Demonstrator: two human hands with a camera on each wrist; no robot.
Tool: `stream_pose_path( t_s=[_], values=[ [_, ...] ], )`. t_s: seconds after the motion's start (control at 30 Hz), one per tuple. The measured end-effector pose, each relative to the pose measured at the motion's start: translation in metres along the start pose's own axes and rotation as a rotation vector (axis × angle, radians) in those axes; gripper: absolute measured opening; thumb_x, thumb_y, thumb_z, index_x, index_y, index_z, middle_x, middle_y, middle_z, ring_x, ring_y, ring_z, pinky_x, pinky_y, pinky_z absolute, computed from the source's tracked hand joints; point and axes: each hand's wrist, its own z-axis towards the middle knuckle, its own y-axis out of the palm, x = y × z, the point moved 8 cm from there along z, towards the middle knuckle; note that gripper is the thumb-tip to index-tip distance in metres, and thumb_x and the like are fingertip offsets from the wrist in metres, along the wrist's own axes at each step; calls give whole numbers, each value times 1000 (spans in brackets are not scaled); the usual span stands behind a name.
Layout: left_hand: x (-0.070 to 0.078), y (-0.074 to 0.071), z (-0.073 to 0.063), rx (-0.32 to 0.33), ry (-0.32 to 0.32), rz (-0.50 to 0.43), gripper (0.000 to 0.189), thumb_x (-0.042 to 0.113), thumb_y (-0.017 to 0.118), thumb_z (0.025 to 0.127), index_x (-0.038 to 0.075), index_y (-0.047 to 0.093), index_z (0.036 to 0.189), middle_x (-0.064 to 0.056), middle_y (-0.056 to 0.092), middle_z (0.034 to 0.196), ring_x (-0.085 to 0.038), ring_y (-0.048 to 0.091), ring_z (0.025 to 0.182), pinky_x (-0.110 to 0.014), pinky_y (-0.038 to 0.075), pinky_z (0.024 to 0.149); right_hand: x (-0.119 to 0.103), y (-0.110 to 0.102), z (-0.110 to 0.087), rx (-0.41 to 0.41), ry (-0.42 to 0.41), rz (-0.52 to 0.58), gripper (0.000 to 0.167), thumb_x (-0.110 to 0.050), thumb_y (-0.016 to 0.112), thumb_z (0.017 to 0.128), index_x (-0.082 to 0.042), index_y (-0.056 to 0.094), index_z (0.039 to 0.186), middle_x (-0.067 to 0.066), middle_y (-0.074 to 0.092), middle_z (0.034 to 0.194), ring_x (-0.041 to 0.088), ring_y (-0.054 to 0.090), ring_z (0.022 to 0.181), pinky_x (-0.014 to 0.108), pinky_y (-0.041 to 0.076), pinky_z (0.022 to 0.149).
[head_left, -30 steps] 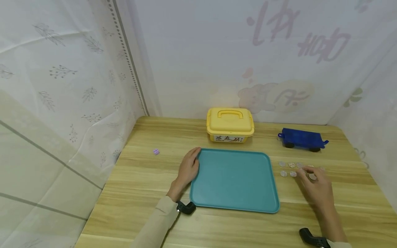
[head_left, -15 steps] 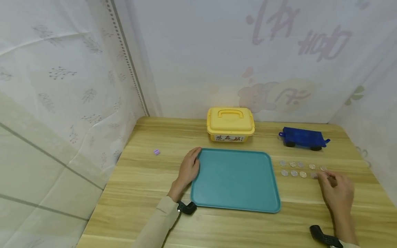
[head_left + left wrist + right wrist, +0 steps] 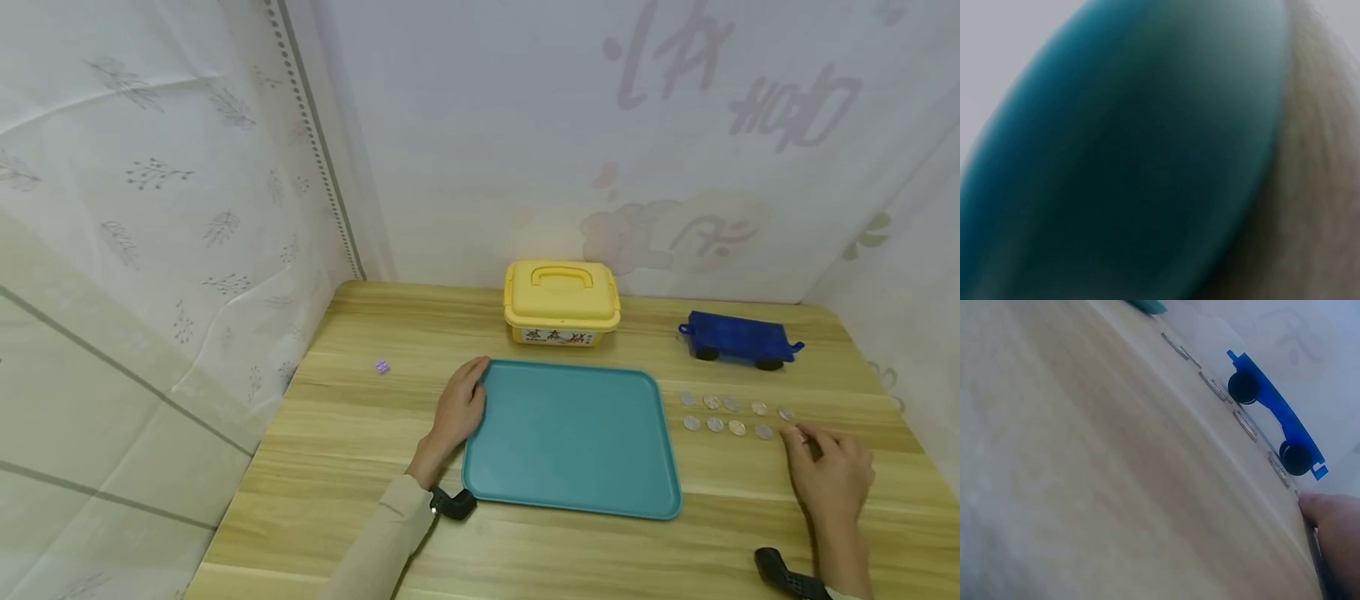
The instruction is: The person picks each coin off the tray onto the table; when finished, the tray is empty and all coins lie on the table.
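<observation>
A teal tray [image 3: 570, 433] lies in the middle of the wooden table [image 3: 345, 433]. My left hand [image 3: 459, 408] rests against its left rim near the far corner, fingers relaxed along the edge. The left wrist view is filled by the blurred tray [image 3: 1116, 156]. Right of the tray, several silver coins [image 3: 715, 424] lie in two rows. My right hand [image 3: 804, 437] is at the right end of the near row, fingers curled, pinching a coin [image 3: 799, 434] against the table. In the right wrist view a fingertip [image 3: 1329, 512] sits by the coins [image 3: 1245, 425], seen edge-on.
A shut yellow box with a handle [image 3: 561, 302] stands behind the tray. A blue wheeled cart [image 3: 738, 337] [image 3: 1275, 419] is parked behind the coins. A small purple piece [image 3: 382, 367] lies at the left. Curtain walls close in the left, back and right.
My right hand has slid rightward along the near coin row to its end, and another coin now lies uncovered there. The left hand and tray have not moved.
</observation>
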Motion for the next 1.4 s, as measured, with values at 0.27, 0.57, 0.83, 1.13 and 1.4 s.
stream_pose_path(
  t_s=[0.27,0.57,0.83,1.13,1.4],
  values=[
    [0,0,0,-1,-1,0,45,2,45,101,0,48,146,-17,49,150,-31,44,141,-46,39,117,-5,-4,-3,39,-19,49,40,-25,62,98,8,66,121,34,54,127,55,39,122,70,25,103],
    [2,1,-1,6,12,-2,46,2,47,100,-1,48,145,-18,50,149,-33,45,140,-48,40,115,-1,-6,-3,14,100,92,45,-29,57,98,7,62,124,32,51,133,52,36,128,65,22,107],
    [0,0,-1,-9,-4,0,46,4,46,101,0,48,146,-17,49,150,-32,44,141,-47,38,117,-31,-16,-14,392,-173,322,19,-5,66,87,11,71,96,-21,63,87,-18,40,92,17,29,88],
    [0,-1,1,-19,-18,-3,46,5,46,100,0,48,146,-16,48,151,-31,43,142,-47,37,118,-101,25,-27,245,-504,401,20,5,69,80,13,71,97,32,68,87,-18,46,99,11,33,97],
    [0,-1,1,-11,-23,0,46,3,45,100,1,48,146,-15,49,151,-30,43,142,-46,36,118,-143,60,-28,84,-555,481,40,14,73,75,7,69,115,28,68,106,-10,55,94,6,41,81]
  ],
)
